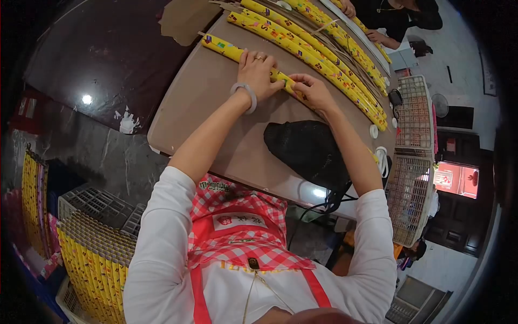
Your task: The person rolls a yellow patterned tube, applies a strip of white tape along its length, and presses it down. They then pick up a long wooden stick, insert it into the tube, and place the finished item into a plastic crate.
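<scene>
A roll of yellow printed wrapping paper (221, 47) lies slantwise on the brown table (181, 110). My left hand (258, 75), with a ring and a pale bangle, is closed over the roll's middle, thumb along its near side. Just to the right, my right hand (313, 92) pinches the same roll with thumb and bent forefinger; the palm hides its lower end. Under my right forearm lies a black cloth bag (305, 148) with dark cords. More yellow rolls (302, 48) lie side by side beyond my hands, with thin brown strips (345, 56) among them.
Across the table a person in black (399, 21) has hands on other rolls. Small white tape rolls (373, 131) sit at the right edge. Plastic crates (414, 113) stand beyond it. At lower left, many upright yellow rolls (94, 270) fill a crate. A dark red surface (102, 59) adjoins at left.
</scene>
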A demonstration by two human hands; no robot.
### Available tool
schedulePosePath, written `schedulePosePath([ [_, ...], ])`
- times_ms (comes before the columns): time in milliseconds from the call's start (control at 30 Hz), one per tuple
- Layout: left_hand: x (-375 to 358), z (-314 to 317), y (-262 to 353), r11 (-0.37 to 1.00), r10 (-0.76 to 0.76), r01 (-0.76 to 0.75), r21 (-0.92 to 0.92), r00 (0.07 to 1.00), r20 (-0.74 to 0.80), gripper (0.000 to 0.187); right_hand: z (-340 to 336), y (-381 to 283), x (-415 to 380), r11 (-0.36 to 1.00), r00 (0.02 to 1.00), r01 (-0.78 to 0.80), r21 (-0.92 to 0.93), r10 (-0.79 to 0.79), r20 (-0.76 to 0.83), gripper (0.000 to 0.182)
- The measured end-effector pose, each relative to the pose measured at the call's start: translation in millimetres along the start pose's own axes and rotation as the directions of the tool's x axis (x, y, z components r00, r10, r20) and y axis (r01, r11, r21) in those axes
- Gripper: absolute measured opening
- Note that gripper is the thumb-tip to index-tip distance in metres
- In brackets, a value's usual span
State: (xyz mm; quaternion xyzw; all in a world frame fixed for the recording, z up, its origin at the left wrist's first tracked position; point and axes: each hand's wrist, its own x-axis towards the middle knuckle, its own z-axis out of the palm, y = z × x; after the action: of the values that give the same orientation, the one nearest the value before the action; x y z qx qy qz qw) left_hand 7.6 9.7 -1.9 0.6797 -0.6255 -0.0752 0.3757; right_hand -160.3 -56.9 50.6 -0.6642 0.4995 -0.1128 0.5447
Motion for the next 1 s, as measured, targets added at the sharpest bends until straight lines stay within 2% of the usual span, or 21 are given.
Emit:
schedulePosePath([
  [100, 0.9, -1.7, 0.6, 1.000, -0.008, 0.008, -0.003, 1.000, 0.022, 0.043, -2.7, 1.4, 0.0, 1.000, 0.999, 0.015, -0.012, -0.015, 0.035, 0.028],
  [200, 1.6, -1.7, 0.2, 1.000, -0.013, 0.014, -0.010, 0.999, 0.035, 0.042, 6.7, -5.7, -3.0, 1.000, 0.998, -0.015, -0.025, 0.014, -0.053, 0.028],
  [267, -0.8, 1.0, -1.0, 1.000, -0.003, 0.003, -0.015, 1.000, 0.029, 0.042, 6.1, 4.4, 1.7, 0.994, 0.997, 0.060, -0.094, -0.063, -0.036, 0.031],
  [400, -0.5, 1.9, -1.8, 1.000, 0.015, -0.015, -0.020, 1.000, -0.005, 0.042, -3.3, 11.2, 5.2, 0.994, 0.996, 0.084, -0.064, -0.083, 0.021, 0.034],
  [533, 0.4, -3.6, 0.7, 0.999, -0.026, 0.028, -0.045, 0.999, 0.046, 0.043, -9.3, 5.1, 1.8, 1.000, 0.996, 0.003, -0.030, 0.000, 0.089, 0.036],
  [600, -0.2, 0.1, -1.6, 0.999, -0.014, 0.015, -0.046, 1.000, 0.023, 0.043, -5.5, 8.0, 8.8, 0.993, 0.997, -0.071, 0.090, 0.073, -0.014, 0.032],
  [633, 0.6, 0.5, -2.5, 0.999, 0.006, -0.006, -0.042, 1.000, 0.000, 0.043, 1.3, 5.5, 7.1, 0.993, 0.997, -0.074, 0.092, 0.075, -0.015, 0.032],
  [700, 1.5, 1.1, -3.7, 0.999, 0.006, -0.006, -0.036, 1.000, 0.001, 0.042, 13.8, -0.8, 2.4, 0.999, 0.992, -0.031, -0.039, 0.026, -0.124, 0.029],
  [833, 0.7, 3.9, -5.3, 0.999, 0.032, -0.032, -0.021, 0.999, -0.018, 0.042, 1.3, 1.7, 5.3, 0.987, 0.995, 0.000, -0.161, -0.016, -0.097, 0.030],
  [900, 1.1, 2.0, -3.7, 0.999, 0.029, -0.030, -0.028, 0.999, -0.013, 0.042, -7.2, 16.8, 14.6, 1.000, 1.000, -0.022, -0.014, 0.022, 0.004, 0.030],
  [1000, 0.0, 0.5, -5.0, 0.999, 0.023, -0.024, -0.030, 1.000, -0.009, 0.041, -15.6, 16.2, 6.0, 0.999, 0.999, 0.014, 0.038, -0.016, 0.047, 0.031],
])
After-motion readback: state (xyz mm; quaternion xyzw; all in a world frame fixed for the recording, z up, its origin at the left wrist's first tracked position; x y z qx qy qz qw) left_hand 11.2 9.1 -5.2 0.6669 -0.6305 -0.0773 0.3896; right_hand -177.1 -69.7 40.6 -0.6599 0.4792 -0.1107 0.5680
